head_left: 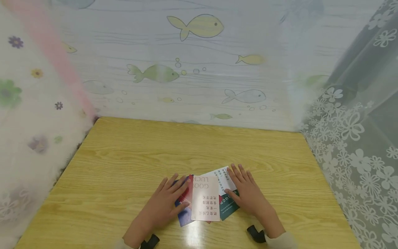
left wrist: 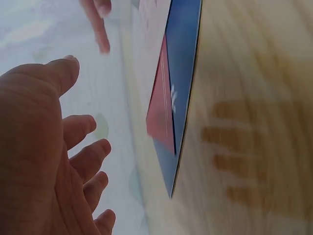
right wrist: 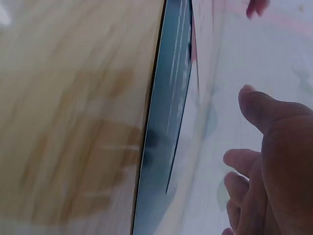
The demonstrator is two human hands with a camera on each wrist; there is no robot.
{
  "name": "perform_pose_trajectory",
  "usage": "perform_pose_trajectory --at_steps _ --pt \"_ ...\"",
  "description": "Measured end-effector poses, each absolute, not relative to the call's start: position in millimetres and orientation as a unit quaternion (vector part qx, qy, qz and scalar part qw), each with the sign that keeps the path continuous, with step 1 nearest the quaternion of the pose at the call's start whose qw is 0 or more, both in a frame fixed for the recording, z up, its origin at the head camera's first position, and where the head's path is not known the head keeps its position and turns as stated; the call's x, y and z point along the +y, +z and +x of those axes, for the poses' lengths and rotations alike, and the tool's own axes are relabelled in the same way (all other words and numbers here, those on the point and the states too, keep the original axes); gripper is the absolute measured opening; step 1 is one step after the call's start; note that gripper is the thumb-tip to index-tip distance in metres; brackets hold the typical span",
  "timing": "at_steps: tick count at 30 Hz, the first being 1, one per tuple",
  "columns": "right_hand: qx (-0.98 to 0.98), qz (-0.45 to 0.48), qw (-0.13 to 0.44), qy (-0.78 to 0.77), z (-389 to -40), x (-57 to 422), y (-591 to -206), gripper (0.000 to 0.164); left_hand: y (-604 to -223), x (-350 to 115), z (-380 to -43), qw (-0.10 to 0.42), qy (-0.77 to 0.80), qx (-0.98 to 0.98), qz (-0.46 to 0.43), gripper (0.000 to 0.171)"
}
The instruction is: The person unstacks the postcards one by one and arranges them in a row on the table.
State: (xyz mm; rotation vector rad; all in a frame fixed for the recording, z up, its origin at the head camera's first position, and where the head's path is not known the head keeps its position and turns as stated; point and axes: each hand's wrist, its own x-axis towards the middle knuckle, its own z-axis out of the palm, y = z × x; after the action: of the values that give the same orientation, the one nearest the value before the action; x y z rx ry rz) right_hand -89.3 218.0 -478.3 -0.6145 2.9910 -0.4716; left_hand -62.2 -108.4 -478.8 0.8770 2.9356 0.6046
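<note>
Between the left hand point(head_left: 165, 200) and right hand point(head_left: 247, 193), the pale pink card point(head_left: 205, 204) looks like smooth, stiff paper with a light sheen. Beneath both hands, the wood-grained tabletop point(head_left: 140, 145) is smooth and glossy, holding blurred reflections. Beyond them hangs thin, matt printed cloth point(head_left: 199, 79); right of the right hand, sheer netting point(head_left: 351, 162) with floral lacework. Just behind the right hand, the black fitting point(head_left: 255, 235) resembles smooth plastic.

head: looks forward and down from above, farthest off, over tabletop point(head_left: 130, 159) | left wrist: close, low, rolled sideways, looks past left hand point(left wrist: 49, 142) | right wrist: likewise past right hand point(right wrist: 274, 161) | shared by all: cards point(head_left: 206, 204)
</note>
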Motion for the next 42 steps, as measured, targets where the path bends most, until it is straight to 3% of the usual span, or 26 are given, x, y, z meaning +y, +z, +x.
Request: perform_pose_trajectory --at_steps 6,14,22,42 --pt "0.958 -0.241 0.054 -0.148 -90.5 199.7 -481.0 0.072 -483.4 -93.5 -49.0 0.047 0.192 0.934 0.297 0.064" --pt "0.950 -0.275 0.059 -0.139 -88.8 188.0 -483.7 0.069 -491.8 -84.0 -35.8 -0.035 0.157 0.923 0.351 0.056" --pt "0.945 -0.286 0.062 -0.145 -87.5 184.7 -487.4 0.065 -496.4 -78.2 -25.4 0.000 0.151 0.914 0.377 0.051" --pt "0.956 -0.256 0.094 -0.107 -61.6 195.5 -482.9 0.069 -496.5 -103.1 -45.5 0.010 0.180 0.940 0.290 0.052"
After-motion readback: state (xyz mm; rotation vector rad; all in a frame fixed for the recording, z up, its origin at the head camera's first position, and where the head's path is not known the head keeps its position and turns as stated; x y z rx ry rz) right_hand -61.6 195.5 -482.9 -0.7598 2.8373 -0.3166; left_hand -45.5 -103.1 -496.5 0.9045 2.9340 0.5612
